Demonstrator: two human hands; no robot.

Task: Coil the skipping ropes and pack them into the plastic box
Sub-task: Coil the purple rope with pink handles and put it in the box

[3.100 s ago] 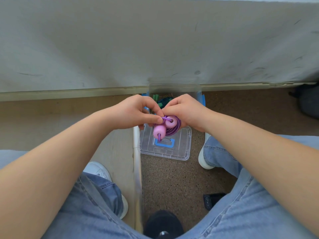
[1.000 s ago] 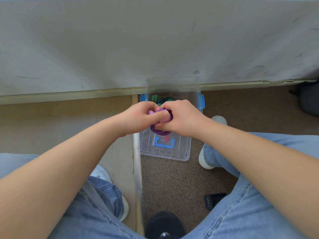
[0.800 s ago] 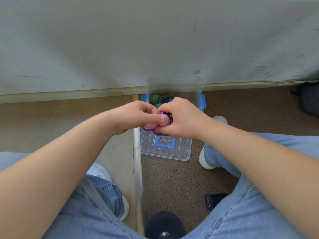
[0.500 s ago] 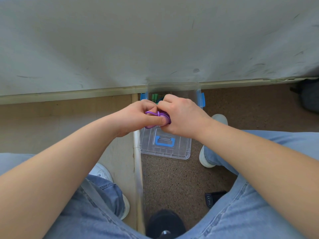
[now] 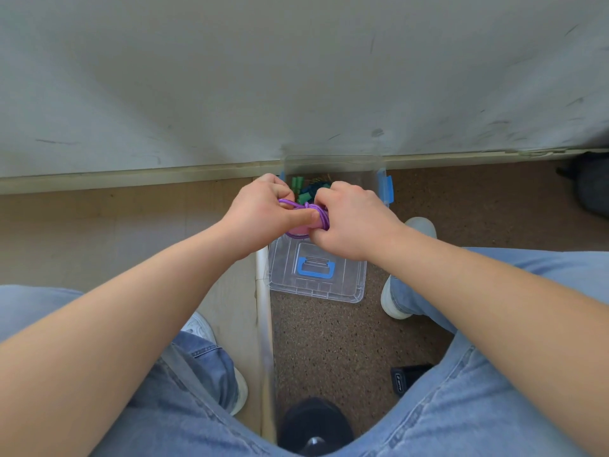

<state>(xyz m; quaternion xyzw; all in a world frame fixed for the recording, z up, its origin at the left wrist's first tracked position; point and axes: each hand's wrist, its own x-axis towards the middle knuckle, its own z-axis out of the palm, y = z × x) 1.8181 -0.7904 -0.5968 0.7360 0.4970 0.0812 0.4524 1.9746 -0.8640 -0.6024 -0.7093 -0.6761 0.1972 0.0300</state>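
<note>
A coiled purple skipping rope [image 5: 321,216] with pink handles is held between both hands above the floor. My left hand [image 5: 263,214] pinches a purple strand, thumb pressed across the bundle. My right hand [image 5: 349,222] grips the coil from the right. Just beyond the hands stands the clear plastic box [image 5: 379,174] with blue clips against the wall; a green rope [image 5: 304,188] lies inside. The pink handles are mostly hidden by my fingers.
The clear lid [image 5: 346,285] with a blue handle lies on the speckled brown floor under my hands. A grey wall [image 5: 296,77] rises behind the box. My shoes [image 5: 395,301] and jeans flank the lid; a small black object [image 5: 407,377] lies near my right leg.
The pink handles, exposed three seconds ago, are now tucked into the coil. Both hands have risen slightly toward the box and the left hand has pulled a strand out leftward.
</note>
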